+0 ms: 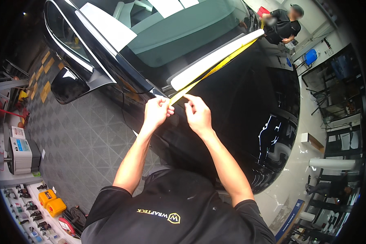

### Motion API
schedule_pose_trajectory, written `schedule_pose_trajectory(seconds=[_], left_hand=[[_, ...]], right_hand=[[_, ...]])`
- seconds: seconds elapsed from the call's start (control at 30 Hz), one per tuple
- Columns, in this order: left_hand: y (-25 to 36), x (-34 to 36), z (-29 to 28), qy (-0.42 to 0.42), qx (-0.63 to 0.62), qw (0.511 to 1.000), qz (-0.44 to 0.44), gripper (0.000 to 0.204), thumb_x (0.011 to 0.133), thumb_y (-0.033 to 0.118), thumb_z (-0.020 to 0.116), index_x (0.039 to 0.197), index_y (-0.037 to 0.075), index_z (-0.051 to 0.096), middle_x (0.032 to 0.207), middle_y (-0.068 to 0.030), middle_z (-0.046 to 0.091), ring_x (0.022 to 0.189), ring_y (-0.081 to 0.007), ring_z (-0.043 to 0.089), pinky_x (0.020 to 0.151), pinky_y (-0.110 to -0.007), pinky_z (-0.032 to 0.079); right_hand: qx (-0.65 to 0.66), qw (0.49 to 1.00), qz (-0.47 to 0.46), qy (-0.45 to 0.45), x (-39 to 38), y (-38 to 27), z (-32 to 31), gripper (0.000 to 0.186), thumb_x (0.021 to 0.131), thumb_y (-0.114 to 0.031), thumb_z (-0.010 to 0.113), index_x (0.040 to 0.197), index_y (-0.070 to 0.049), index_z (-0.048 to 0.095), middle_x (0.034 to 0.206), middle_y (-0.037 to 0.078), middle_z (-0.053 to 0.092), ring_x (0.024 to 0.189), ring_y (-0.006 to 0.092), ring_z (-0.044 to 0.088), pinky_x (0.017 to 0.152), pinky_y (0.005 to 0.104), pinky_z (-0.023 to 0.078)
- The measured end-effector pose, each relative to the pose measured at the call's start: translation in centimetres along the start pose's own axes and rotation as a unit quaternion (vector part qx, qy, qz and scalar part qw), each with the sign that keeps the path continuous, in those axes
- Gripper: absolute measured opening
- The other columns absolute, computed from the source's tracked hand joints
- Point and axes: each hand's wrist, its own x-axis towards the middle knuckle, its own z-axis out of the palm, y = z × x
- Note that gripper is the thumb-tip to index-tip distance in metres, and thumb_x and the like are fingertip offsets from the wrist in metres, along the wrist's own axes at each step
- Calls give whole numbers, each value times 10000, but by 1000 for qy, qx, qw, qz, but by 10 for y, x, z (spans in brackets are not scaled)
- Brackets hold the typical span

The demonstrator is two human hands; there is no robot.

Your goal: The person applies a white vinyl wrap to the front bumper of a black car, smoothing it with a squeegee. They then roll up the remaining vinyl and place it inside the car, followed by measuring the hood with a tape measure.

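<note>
A long yellow tape measure [213, 70] stretches slantwise over the front of a black car [236, 101]. My left hand [156, 113] is closed on its near end, by the base of the windshield at the car's side. Just right of it is my right hand [199, 116], its fingers loosely bent and apart, the index fingertip close to the tape. Whether that fingertip touches the tape, I cannot tell. A white roll of film or paper [215, 61] lies alongside the tape below the windshield [162, 44]. The tape's far end reaches toward a person.
Across the car stands a person in black [286, 26], one hand near the tape. The side mirror [69, 86] juts out at left. Yellow cases [53, 202] and a grey machine [22, 152] stand lower left. A white roll [332, 164] and a blue chair [310, 57] are at right.
</note>
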Motion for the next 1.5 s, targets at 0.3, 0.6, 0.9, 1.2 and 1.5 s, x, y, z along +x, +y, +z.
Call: schedule_pose_trajectory(seconds=[0.3, 0.6, 0.9, 1.2, 1.5], left_hand=[[4, -9, 5, 51, 89, 992, 67, 181, 955, 69, 578, 1135, 51, 570, 659, -62, 685, 597, -168, 675, 620, -331, 521], [15, -9, -14, 116, 241, 942, 203, 210, 922, 138, 667, 1128, 105, 690, 743, -63, 576, 658, -197, 601, 629, -336, 485], [9, 1, -18, 156, 325, 862, 355, 178, 840, 127, 702, 1002, 75, 752, 899, -81, 535, 881, -258, 548, 799, -377, 488], [25, 14, -29, 40, 348, 902, 254, 216, 870, 272, 744, 969, 83, 774, 933, -60, 528, 949, -235, 552, 831, -362, 502], [35, 24, -19, 50, 388, 900, 190, 189, 754, 256, 836, 822, 85, 790, 925, -78, 560, 933, -260, 587, 822, -397, 510]], right_hand=[[-100, 975, 70, -187, 61, 3, 11, 189, 853, -240, 770, 945, -100, 683, 661, 55, 595, 605, 220, 614, 629, 361, 512], [-174, 966, -22, -189, 82, 1, 25, 144, 858, -161, 726, 887, -60, 628, 778, 145, 651, 769, 344, 669, 700, 433, 525], [-160, 962, -81, -207, 83, -1, 28, 119, 874, -130, 685, 886, -42, 605, 817, 166, 660, 813, 376, 671, 721, 453, 522], [-206, 950, -108, -209, 84, -1, 27, 146, 879, -151, 704, 918, -76, 585, 811, 141, 664, 776, 361, 681, 714, 455, 530], [-223, 950, -93, -197, 77, -1, 27, 159, 897, -172, 681, 995, -101, 578, 819, 124, 696, 815, 351, 704, 714, 470, 539]])
